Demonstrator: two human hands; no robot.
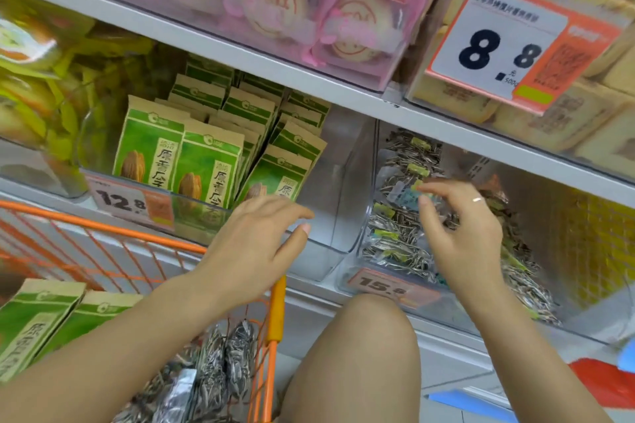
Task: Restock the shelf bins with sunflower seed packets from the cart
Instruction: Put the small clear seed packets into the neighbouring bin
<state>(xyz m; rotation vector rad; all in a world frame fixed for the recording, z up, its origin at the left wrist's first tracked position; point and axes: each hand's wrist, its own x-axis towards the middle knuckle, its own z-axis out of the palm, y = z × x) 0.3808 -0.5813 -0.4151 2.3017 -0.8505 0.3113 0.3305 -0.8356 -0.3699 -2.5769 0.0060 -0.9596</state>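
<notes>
Both hands are hovering at the bins, holding nothing — left hand (254,244) w/ fingers loose by the green packets (206,161), right hand (460,227) half-curled over the clear seed packets (395,233). Restock looks mid-way; next I'm guessing: reach back to the cart (275,312) for more.

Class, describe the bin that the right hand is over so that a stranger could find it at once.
Start at the big 8.8 price sign; the clear bin sits on the shelf below it, under the right hand. Unlike the neighbouring bin of upright green packets, it holds loose see-through seed packets and carries a 15.8 tag.
</notes>
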